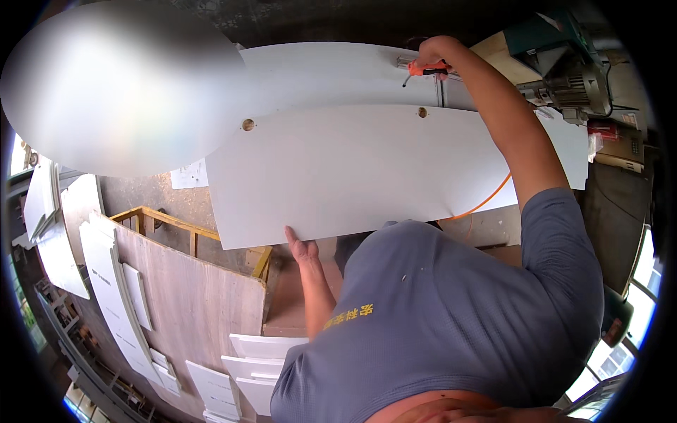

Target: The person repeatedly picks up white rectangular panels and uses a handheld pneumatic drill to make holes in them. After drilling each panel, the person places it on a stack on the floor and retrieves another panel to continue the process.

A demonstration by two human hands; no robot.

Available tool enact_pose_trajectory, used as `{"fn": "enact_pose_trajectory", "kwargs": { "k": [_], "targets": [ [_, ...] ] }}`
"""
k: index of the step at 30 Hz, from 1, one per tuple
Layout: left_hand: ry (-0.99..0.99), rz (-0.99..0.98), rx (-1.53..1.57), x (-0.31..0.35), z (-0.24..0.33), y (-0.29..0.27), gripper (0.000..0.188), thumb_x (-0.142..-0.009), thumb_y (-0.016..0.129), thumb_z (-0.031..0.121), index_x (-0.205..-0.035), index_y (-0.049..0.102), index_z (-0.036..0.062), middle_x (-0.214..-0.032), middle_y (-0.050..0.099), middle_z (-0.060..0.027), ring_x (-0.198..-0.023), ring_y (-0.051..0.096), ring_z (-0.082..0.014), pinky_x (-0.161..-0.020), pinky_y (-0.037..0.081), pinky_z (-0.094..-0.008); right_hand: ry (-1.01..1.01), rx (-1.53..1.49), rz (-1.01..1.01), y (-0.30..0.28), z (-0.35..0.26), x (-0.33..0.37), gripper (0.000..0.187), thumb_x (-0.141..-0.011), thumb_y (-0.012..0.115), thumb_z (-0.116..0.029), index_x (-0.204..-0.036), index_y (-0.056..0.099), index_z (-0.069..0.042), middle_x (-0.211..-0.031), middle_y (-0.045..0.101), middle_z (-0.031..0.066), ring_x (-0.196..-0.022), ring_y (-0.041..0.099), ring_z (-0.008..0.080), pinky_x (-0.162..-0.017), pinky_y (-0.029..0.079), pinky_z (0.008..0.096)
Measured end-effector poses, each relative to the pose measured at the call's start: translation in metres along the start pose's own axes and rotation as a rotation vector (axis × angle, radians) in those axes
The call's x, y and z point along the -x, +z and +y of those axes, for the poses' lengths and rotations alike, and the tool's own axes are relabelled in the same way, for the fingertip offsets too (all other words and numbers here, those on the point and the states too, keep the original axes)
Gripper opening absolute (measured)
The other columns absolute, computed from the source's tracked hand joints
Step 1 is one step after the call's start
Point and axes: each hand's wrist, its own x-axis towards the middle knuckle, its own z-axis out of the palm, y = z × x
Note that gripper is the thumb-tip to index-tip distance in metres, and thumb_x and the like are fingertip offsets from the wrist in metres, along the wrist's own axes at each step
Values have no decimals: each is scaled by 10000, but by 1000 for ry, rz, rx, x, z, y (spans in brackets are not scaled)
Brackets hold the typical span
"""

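Note:
A long white panel [317,176] lies across the work surface in front of me, with two round holes near its far edge. My left hand [303,248] is at its near edge; the thumb rests on top and the other fingers are mostly hidden below. Reaching out to the far right, my right hand [438,58] is closed around an orange air blow gun [419,68]. Its thin dark nozzle points down and left, over another white board [317,70] beyond the panel. An orange hose [486,201] runs out near the panel's right end, close to my body.
A machine with a finned motor [582,92] stands at the far right, beside a brown box [619,146]. To the left are a yellow frame [169,227], a wood-grain board [190,282] and stacked white strips [116,296]. A blurred oval hides the upper left.

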Motion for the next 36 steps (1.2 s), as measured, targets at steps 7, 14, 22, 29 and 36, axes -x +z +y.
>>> {"fn": "enact_pose_trajectory", "kwargs": {
  "k": [7,14,22,29,36],
  "targets": [
    [118,147,-127,-48,68,2,599,-886,582,445,-1343,434,87,-1370,454,-72,-1216,447,-275,-1042,372,-435,116,-429,-185,86,191,31,290,-885,559,-293,-984,588,-22,-708,615,108,-525,606,181,-415,453,308],
    [-30,-26,6,-49,-25,-4,519,-906,552,405,-1327,451,119,-1366,457,-63,-1223,434,-272,-1044,363,-453,0,-1360,113,310,331,27,237,-777,607,-98,-1001,557,-38,-896,626,45,-732,675,180,-501,499,281],
    [-36,27,-238,23,-116,27,469,-885,593,374,-1266,516,113,-1294,530,-58,-1193,480,-269,-1032,380,-448,244,-1602,640,493,471,-89,305,-732,641,-301,-939,665,-78,-715,498,-8,-657,459,110,-595,378,282],
    [374,-49,-239,62,-90,77,223,-842,627,74,-1037,571,-19,-947,616,-87,-876,599,-218,-803,498,-348,-108,-1995,172,498,524,-127,292,-872,588,-357,-918,621,-71,-787,576,6,-688,556,132,-610,451,262],
    [619,-119,-176,123,-20,109,144,-792,637,27,-917,593,-30,-810,634,-91,-718,641,-204,-684,548,-325,-209,-1855,316,544,509,-175,312,-840,611,-333,-947,612,-39,-842,566,13,-785,543,152,-716,461,291]
  ]
}}
